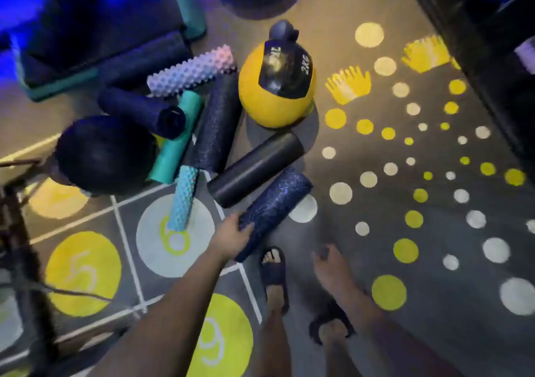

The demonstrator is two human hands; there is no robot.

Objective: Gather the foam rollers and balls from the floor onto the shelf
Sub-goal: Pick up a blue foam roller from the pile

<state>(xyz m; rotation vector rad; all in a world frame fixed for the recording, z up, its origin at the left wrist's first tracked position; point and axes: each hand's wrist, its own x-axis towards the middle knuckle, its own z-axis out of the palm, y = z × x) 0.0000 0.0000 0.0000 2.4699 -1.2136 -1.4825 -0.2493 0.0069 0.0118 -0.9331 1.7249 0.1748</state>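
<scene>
A pile of foam rollers and balls lies on the patterned floor. My left hand (233,239) grips the near end of a dark blue speckled roller (275,209). Beside it lie a smooth black roller (254,169), a second speckled dark roller (215,125), a teal roller (176,139), a knobbly light-blue roller (183,198), a knobbly white roller (191,71) and a dark roller (142,112) on top. A big black ball (104,154) sits at the left, and a yellow 2 kg medicine ball (275,87) sits behind. My right hand (330,264) hangs loosely curled, holding nothing.
A teal-edged step platform (95,38) with dark rollers stands at the back left. A dark rack frame (26,246) runs down the left edge, and dark furniture (492,29) fills the upper right. My sandalled feet (275,275) stand close to the pile. Open dotted floor lies to the right.
</scene>
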